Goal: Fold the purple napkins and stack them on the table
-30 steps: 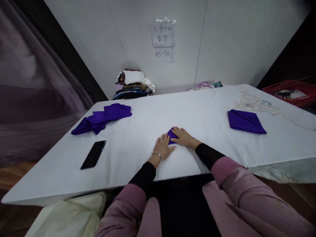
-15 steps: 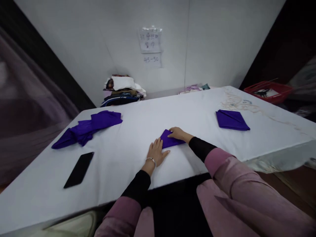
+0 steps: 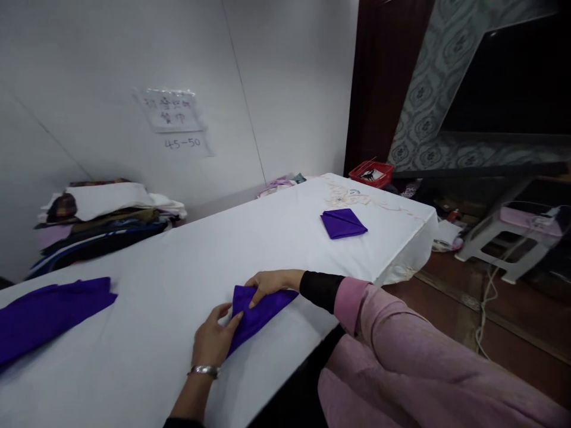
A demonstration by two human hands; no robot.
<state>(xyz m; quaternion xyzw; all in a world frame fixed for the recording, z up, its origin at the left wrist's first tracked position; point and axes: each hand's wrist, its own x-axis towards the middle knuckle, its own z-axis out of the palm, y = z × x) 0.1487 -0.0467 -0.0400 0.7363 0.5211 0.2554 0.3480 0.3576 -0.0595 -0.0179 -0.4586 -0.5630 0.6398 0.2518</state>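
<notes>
A folded purple cloth [image 3: 263, 312] lies near the front edge of the white-covered table, a long slanting edge facing me. My left hand [image 3: 214, 336], with a silver bracelet at the wrist, pinches the cloth's left edge between thumb and fingers. From the far side, my right hand [image 3: 267, 285] grips the upper edge, its thumb on top and its fingertips partly hidden. Farther right sits another purple cloth [image 3: 343, 224], folded into a flat packet. At the far left a loose purple cloth [image 3: 49, 315] is cut off by the frame.
Stacked clothes [image 3: 102, 214] stand at the table's back left, against the wall. A red basket [image 3: 372, 173] is beyond the far right corner. On the floor to the right is a stool [image 3: 513, 238] with a cable hanging down.
The view has swung to the right. My left hand has gone from lying spread beside the cloth to pinching its edge, and the cloth has turned. The black phone has left the view.
</notes>
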